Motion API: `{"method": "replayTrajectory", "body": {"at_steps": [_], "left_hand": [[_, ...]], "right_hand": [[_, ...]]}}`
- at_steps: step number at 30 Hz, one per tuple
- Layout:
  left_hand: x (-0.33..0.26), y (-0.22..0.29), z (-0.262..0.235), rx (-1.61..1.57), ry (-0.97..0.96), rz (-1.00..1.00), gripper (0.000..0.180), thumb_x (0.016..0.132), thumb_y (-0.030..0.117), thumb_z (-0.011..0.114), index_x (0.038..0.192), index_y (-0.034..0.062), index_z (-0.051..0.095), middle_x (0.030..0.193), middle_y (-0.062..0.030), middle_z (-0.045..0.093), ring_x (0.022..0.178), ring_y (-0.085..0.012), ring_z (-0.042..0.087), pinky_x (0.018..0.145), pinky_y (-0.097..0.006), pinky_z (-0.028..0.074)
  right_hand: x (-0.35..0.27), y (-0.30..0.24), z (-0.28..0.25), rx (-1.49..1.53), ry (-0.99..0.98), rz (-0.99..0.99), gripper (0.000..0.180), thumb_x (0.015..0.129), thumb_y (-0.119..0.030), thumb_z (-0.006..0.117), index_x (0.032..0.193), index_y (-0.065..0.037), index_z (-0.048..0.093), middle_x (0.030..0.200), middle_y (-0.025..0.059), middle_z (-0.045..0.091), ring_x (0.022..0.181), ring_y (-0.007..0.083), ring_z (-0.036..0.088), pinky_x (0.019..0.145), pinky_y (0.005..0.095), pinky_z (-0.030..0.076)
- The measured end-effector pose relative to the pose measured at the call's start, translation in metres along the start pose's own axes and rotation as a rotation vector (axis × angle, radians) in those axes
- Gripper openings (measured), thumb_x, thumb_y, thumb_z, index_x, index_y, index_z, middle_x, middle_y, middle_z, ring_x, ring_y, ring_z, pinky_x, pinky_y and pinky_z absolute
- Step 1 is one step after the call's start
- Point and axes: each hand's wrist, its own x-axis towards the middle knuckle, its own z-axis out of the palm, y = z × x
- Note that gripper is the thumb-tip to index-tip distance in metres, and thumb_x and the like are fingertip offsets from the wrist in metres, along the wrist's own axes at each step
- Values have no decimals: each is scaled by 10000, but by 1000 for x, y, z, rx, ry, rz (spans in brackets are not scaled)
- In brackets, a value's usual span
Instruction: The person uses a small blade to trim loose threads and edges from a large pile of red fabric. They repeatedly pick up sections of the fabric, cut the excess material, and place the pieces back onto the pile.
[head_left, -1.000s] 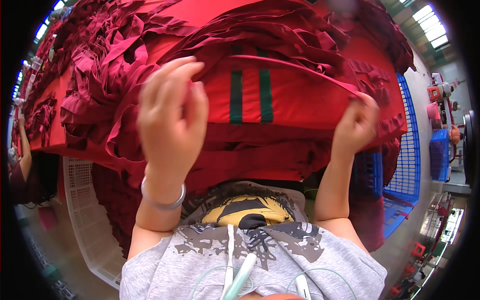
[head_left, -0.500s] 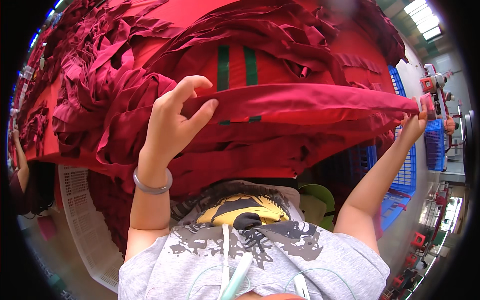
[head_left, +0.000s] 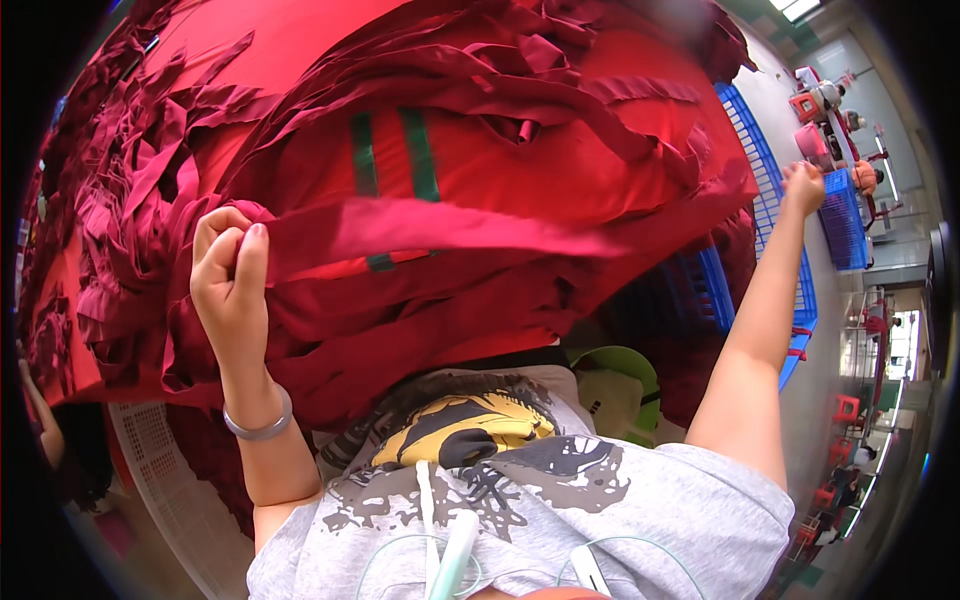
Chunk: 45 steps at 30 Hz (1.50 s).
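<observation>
Pinched in my left hand [head_left: 230, 265] is one end of a dark red fabric strip [head_left: 400, 228]. The strip stretches to the right above the table, and its blurred far end hangs loose in the air. My right arm reaches far out to the right. My right hand [head_left: 803, 188] is past the table's edge, apart from the strip, with its fingers loosely bent and nothing visible in them. Beside and below my left hand lie heaped strips of the same cloth [head_left: 130, 240].
A red-covered table [head_left: 560, 180] carries two green tape marks [head_left: 419, 155] and more piled strips. Blue plastic baskets [head_left: 745, 130] stand along its right side. A white perforated basket [head_left: 160, 450] is at lower left, near another person's arm [head_left: 42, 415]. A green rounded thing [head_left: 640, 385] is near my waist.
My right hand has let go of the strip's right end, which has swung left. My left hand has moved left and down and closed on the strip. The view has shifted.
</observation>
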Motion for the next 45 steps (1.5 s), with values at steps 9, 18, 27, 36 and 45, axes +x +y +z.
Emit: {"method": "replayTrajectory", "body": {"at_steps": [9, 18, 27, 36, 45], "left_hand": [[3, 10, 13, 363, -113, 211, 181, 843, 64, 673, 753, -45, 561, 758, -106, 556, 668, -231, 536, 630, -304, 436], [1, 58, 16, 166, -464, 250, 64, 791, -19, 597, 847, -7, 626, 721, -81, 568, 641, -185, 534, 569, -283, 425], [16, 34, -3, -74, -304, -22, 81, 800, -48, 484, 782, -8, 552, 691, 60, 459, 617, 7, 369, 536, -163, 292], [15, 11, 9, 329, -217, 87, 83, 823, 70, 606, 815, -8, 580, 711, -83, 577, 644, -159, 554, 630, -284, 444], [7, 5, 35, 660, -228, 67, 140, 877, 178, 591, 824, 49, 586, 776, -100, 614, 681, -288, 597, 608, -391, 460]], "right_hand": [[-66, 26, 31, -612, -553, -206, 282, 871, -227, 580, 1054, -33, 671, 705, 107, 640, 581, 223, 615, 524, 331, 481], [-283, -189, -17, 252, -1143, -166, 205, 911, -152, 619, 1033, -6, 695, 893, 49, 701, 623, 29, 515, 546, 185, 420], [-385, -176, -12, 227, -2019, -94, 165, 782, -135, 700, 802, 7, 619, 605, 141, 504, 586, 140, 465, 578, 324, 411], [-174, -62, -66, -840, -1650, 360, 264, 670, -195, 799, 832, -43, 657, 650, -50, 520, 544, 64, 437, 490, 242, 325], [-40, -54, -24, -1107, -965, -291, 185, 796, -129, 556, 811, 9, 678, 720, 230, 637, 663, 321, 647, 642, 424, 496]]}}
